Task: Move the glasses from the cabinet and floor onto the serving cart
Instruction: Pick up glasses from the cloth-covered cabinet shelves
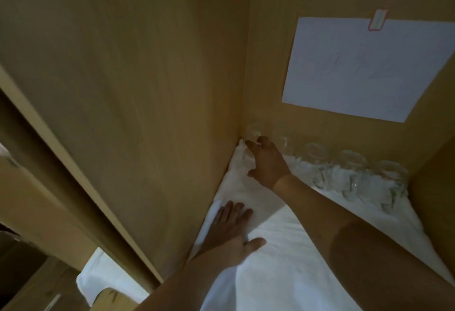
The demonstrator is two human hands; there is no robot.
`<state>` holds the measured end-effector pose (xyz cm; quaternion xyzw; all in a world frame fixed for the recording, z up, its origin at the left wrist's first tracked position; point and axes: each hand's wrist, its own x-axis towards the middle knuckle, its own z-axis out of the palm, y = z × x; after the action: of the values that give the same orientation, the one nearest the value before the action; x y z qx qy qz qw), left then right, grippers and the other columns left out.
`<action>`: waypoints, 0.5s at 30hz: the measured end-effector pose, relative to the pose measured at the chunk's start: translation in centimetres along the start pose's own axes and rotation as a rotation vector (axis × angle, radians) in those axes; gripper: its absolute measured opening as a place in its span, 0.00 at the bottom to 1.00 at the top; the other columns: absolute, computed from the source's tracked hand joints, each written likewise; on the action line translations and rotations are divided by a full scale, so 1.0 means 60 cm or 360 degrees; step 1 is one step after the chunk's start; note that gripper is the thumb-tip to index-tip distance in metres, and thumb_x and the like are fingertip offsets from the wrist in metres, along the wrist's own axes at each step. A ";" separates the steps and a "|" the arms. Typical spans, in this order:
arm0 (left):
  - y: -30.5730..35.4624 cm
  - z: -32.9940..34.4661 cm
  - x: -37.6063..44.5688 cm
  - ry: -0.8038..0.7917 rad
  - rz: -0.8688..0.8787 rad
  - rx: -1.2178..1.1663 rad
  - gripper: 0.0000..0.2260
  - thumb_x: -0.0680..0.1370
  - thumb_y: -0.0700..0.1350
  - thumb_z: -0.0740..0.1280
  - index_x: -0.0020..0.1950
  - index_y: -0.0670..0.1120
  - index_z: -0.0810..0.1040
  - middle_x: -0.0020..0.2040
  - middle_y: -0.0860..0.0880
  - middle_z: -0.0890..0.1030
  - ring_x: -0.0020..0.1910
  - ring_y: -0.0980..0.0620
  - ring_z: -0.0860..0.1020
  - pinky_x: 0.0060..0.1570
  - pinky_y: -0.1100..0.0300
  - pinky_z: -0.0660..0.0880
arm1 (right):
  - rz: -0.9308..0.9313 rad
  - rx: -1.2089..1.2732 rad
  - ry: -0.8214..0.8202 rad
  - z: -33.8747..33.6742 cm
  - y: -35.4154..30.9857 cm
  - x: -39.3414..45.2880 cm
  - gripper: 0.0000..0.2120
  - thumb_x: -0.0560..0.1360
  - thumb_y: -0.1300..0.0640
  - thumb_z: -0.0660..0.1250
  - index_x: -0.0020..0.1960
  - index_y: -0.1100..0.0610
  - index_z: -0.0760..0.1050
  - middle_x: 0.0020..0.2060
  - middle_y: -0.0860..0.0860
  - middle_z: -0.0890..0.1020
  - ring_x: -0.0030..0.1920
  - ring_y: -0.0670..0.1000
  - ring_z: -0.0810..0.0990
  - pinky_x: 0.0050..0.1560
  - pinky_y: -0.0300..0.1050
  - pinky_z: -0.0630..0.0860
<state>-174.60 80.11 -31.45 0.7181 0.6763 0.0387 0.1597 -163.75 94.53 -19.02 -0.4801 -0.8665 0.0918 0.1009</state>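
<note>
Right hand [267, 162] fingers curl round a corner glass [253, 135]; left hand [232, 227] presses flat, fingers apart.

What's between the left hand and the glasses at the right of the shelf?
Head view: the right forearm crosses white cloth between left hand and clear glasses.

A storage spot in a dining or catering place, seen from inside a plain wooden cabinet [123, 76]; a white cloth [283, 261] lines its shelf; clear glasses [349, 170] stand in a row along the back; a handwritten paper note [364, 66] is taped to the back panel; cardboard boxes [29, 249] sit lower left.
</note>
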 end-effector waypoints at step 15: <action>0.007 -0.010 0.005 -0.0089 0.0029 0.0175 0.39 0.78 0.72 0.46 0.83 0.52 0.44 0.83 0.48 0.42 0.81 0.45 0.39 0.78 0.48 0.37 | 0.0546 -0.0057 0.0130 0.051 0.006 -0.184 0.39 0.77 0.43 0.68 0.81 0.52 0.54 0.79 0.58 0.56 0.77 0.61 0.57 0.75 0.53 0.61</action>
<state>-174.36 80.51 -30.82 0.7327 0.6661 -0.0172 0.1386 -158.52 85.12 -23.02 -0.6259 -0.7687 0.0726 0.1102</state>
